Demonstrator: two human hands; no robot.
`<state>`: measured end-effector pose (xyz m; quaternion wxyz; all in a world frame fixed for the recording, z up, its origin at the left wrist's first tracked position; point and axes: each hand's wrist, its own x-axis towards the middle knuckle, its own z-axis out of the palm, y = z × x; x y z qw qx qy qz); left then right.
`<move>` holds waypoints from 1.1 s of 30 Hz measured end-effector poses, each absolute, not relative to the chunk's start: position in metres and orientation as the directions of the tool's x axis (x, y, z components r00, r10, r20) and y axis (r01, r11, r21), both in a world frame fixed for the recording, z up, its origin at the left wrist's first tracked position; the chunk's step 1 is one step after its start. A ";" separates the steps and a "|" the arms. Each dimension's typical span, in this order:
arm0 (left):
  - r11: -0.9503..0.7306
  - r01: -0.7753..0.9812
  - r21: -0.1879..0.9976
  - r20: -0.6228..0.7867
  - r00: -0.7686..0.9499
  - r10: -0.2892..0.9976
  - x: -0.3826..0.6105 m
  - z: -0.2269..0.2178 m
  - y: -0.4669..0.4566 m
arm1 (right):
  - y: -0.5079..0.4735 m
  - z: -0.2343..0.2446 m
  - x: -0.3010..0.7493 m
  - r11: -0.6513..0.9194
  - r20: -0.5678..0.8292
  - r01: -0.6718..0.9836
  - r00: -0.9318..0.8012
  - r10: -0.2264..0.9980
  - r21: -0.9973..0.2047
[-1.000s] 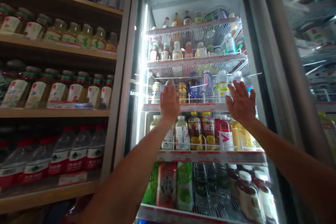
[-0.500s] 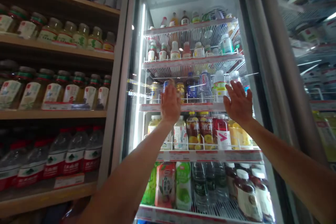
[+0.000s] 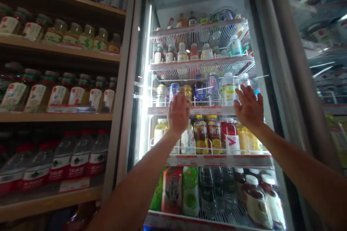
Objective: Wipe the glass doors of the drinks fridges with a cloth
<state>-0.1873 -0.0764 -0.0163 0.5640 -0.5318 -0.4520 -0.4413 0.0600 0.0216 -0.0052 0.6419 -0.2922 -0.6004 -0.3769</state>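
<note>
Both arms stretch out in front of a tall drinks fridge (image 3: pixel 189 111) with lit shelves. My left hand (image 3: pixel 179 112) is raised with its fingers up and holds nothing; it overlaps the middle shelf edge, near a blue can (image 3: pixel 174 91) and a gold can (image 3: pixel 188 93). My right hand (image 3: pixel 248 107) has its fingers spread, also holding nothing. It is in front of the right end of that shelf, beside a clear bottle with a green-yellow label (image 3: pixel 228 92). Whether either palm touches the glass, I cannot tell. A bottle with a red V label (image 3: pixel 230 139) stands one shelf lower, between the arms.
Wooden shelves (image 3: pixel 56 117) on the left carry rows of jars and red-capped water bottles (image 3: pixel 81 155). The fridge's metal frame (image 3: pixel 123 79) stands between them and the fridge. At right, another glass-fronted cooler (image 3: pixel 325 79) shows reflections. White-capped brown bottles (image 3: pixel 255 198) fill the lower right shelf.
The whole view has shifted slightly, so the fridge sits a little further right. Both hands appear slightly lower and to the right, keeping the same raised pose.
</note>
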 end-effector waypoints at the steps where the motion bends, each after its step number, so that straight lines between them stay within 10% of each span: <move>1: 0.034 0.941 -0.337 0.941 0.335 0.056 -0.172 -0.024 -0.071 | 0.022 -0.005 0.061 0.543 0.991 0.836 -0.011 -0.131 0.081; 4: 0.001 0.866 -0.499 0.858 0.495 0.137 -0.166 -0.033 -0.071 | 0.021 -0.005 0.064 0.537 0.992 0.839 -0.027 -0.127 0.091; 12: 0.029 0.998 0.050 0.983 -0.044 -0.178 -0.212 -0.008 -0.087 | 0.022 -0.006 0.059 0.579 0.990 0.813 0.016 -0.142 0.070; 17: -0.037 0.814 -0.579 0.801 0.577 0.158 -0.151 -0.026 -0.065 | 0.021 -0.006 0.064 0.588 0.992 0.805 -0.001 -0.122 0.074; 19: -0.053 0.762 -0.645 0.740 0.640 0.206 -0.168 -0.020 -0.075 | 0.022 -0.006 0.065 0.587 0.992 0.804 -0.022 -0.128 0.094; 26: 0.078 0.993 0.093 0.976 -0.075 -0.204 -0.262 0.002 -0.114 | 0.023 -0.008 0.063 0.557 0.990 0.827 0.004 -0.140 0.075; 33: 0.018 0.837 -0.547 0.829 0.539 0.148 -0.181 -0.056 -0.078 | 0.023 -0.008 0.066 0.567 0.988 0.818 -0.010 -0.156 0.098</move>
